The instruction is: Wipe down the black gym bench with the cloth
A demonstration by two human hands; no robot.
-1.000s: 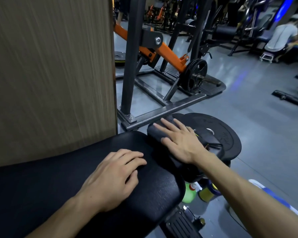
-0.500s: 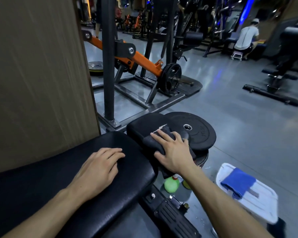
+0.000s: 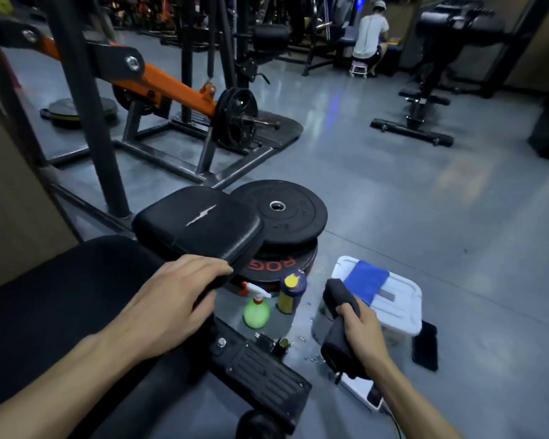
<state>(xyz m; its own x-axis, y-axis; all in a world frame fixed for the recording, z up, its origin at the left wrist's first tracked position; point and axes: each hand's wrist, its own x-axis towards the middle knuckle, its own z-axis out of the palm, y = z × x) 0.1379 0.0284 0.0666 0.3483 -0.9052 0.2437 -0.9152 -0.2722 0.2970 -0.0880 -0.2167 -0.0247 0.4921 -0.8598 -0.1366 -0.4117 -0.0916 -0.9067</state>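
The black gym bench (image 3: 61, 299) fills the lower left, and its smaller seat pad (image 3: 200, 226) with a white lightning mark rises ahead of it. My left hand (image 3: 175, 299) rests on the end of the long pad, fingers curled over the edge near the gap below the seat pad. My right hand (image 3: 360, 327) is off the bench to the right, above the floor, clenched around a dark grey cloth (image 3: 341, 327) that hangs down from the fist.
Stacked black weight plates (image 3: 286, 213) sit just beyond the seat pad. On the floor stand a green spray bottle (image 3: 255, 310), a yellow-capped bottle (image 3: 290, 291) and a white lidded box (image 3: 393, 308) with a blue cloth (image 3: 366, 280). A phone (image 3: 425, 346) lies beside it. A person sits far off.
My right hand lifted the grey cloth off the seat pad and swung it right and down, off the bench. My left hand slid forward to the pad's end. The view turned right.
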